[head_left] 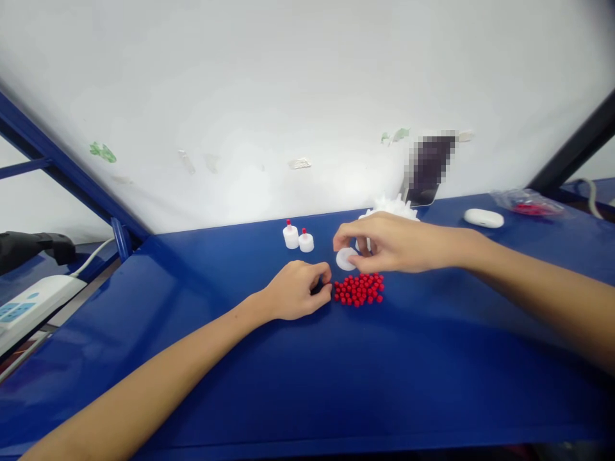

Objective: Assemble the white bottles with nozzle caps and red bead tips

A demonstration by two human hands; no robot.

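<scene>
My right hand (384,243) pinches a white round bottle cap (346,259) between thumb and fingers, its flat disc side facing me, just above the far side of a pile of small red tips (358,289). My left hand (300,291) rests on the table at the left edge of that pile. Its fingers are curled, with a small gap between thumb and forefinger, and nothing shows in them. Beyond it stand two white caps, one (291,237) beside the other (306,242), each topped with a red tip. A heap of white spouted caps (391,208) is partly hidden behind my right hand.
A white oval case (483,218) and a clear plastic bag (528,203) with red pieces lie at the right on the blue table (307,384). A dark-screened device (430,169) leans on the wall. Left, beyond the frame, is a white power strip (38,307).
</scene>
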